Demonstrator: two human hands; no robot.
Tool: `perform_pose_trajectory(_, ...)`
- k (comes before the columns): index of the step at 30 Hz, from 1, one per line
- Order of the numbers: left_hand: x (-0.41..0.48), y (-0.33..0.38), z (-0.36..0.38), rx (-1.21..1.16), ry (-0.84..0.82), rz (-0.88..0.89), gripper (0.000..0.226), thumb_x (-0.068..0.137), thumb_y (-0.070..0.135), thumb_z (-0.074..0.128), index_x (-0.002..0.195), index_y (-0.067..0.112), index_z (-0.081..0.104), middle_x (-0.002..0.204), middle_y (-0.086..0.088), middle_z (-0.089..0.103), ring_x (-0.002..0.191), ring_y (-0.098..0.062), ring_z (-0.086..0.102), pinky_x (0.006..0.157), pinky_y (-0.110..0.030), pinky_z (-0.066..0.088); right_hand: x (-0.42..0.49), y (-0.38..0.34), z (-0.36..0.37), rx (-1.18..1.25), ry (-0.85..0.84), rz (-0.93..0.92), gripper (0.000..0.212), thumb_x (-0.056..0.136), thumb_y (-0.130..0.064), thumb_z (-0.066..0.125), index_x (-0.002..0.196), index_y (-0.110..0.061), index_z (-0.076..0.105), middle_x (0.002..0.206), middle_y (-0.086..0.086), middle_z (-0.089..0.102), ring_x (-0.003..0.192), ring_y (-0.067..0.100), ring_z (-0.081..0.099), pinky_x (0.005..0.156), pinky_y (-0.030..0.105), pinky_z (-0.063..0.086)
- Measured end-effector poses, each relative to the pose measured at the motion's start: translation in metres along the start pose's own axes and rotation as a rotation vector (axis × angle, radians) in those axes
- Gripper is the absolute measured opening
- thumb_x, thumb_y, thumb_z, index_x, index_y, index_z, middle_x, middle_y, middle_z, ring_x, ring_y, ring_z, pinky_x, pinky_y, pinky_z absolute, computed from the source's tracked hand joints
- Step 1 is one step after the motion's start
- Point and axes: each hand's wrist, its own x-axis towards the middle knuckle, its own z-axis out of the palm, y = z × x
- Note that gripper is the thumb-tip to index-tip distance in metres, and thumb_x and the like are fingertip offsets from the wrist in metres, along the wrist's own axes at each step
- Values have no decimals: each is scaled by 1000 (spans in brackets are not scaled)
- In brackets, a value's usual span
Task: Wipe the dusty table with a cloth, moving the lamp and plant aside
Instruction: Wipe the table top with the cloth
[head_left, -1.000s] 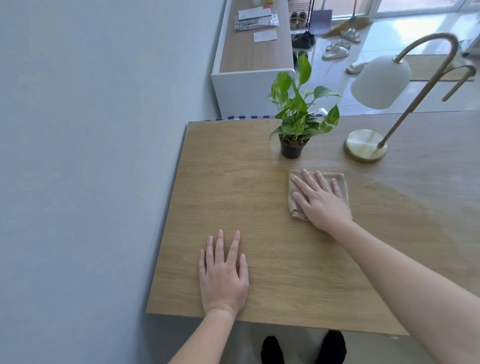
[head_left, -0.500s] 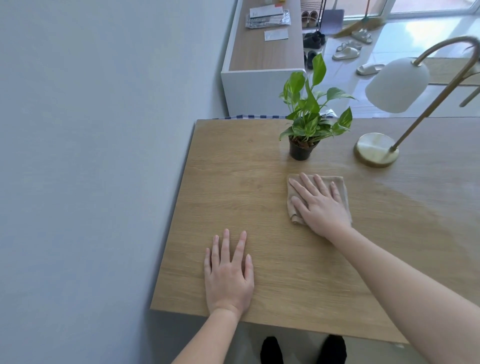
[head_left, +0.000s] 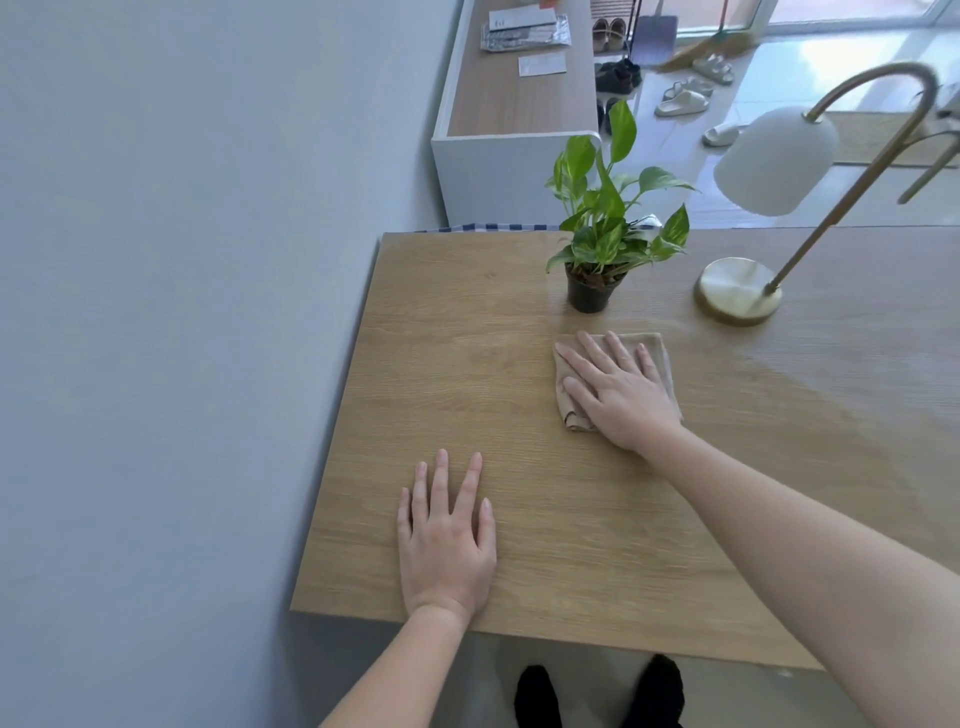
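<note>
The right hand (head_left: 621, 397), fingers straight and spread, presses the folded beige cloth (head_left: 658, 352) flat on the pale wooden table (head_left: 457, 353); the left hand (head_left: 447, 540) lies flat on bare wood near the front edge. Wiping seems under way. Next, the black-potted green plant (head_left: 589, 291) just beyond the cloth, then the white-shaded brass lamp (head_left: 740, 291), likely needs shifting aside.

A plain grey-blue wall (head_left: 182, 312) fills the left side. Against it, farther back, stands a low white cabinet (head_left: 488, 171) with a wooden top and papers (head_left: 524, 31) lying on it. Beyond, daylight glares off a pale glossy floor (head_left: 831, 57) where light sandals (head_left: 680, 101), dark shoes (head_left: 618, 75), a broom (head_left: 701, 47) and a woven mat (head_left: 872, 135) lie.
</note>
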Motion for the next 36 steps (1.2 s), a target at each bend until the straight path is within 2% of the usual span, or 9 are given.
perform_pose_trajectory(3,-3,0,-1,19,10,-15,58,110,57,23,167,51,16,179,6,15,166,-21,8,134,-46,8,-2,30,-10,-36,6,-61,55,107,-69,11,161,-63,2,174,-26,-2,161,5,-10,131,43,-10)
perform_pose_trajectory(13,-10,4,-4,14,31,-62,57,110,57,24,167,51,20,178,8,17,166,-17,7,135,-43,5,-24,102,-29,-60,14,-12,53,107,-70,9,159,-65,2,172,-29,-4,160,1,-11,131,39,-9)
perform_pose_trajectory(20,-10,16,-2,48,29,-109,58,110,54,24,167,44,30,176,0,28,164,-27,19,134,-50,14,-59,149,-33,-66,38,15,52,108,-68,11,158,-68,-3,171,-32,-6,159,-2,-13,132,40,-7)
perform_pose_trajectory(22,-9,35,0,37,38,-141,58,109,54,25,165,41,35,174,-2,32,163,-29,23,133,-51,17,-65,161,-35,-66,39,18,51,108,-68,11,157,-68,-3,171,-32,-6,159,-2,-13,132,40,-7)
perform_pose_trajectory(24,-9,65,5,24,44,-102,57,110,52,28,165,40,37,173,-3,34,162,-28,25,133,-49,16,-71,173,-37,-63,42,27,52,108,-69,11,157,-68,-3,171,-32,-6,159,-2,-13,132,40,-7)
perform_pose_trajectory(31,1,178,30,-90,-20,119,55,114,48,29,168,42,23,178,1,21,166,-20,12,135,-42,5,-97,225,-46,-41,68,93,53,108,-69,12,159,-66,1,171,-32,-6,160,0,-11,132,41,-7)
perform_pose_trajectory(36,-7,204,45,-35,-45,121,56,113,54,26,168,49,18,179,5,17,166,-19,6,135,-44,7,-118,265,-53,-46,79,164,53,108,-69,11,159,-65,-1,172,-30,-6,161,2,-11,132,41,-8)
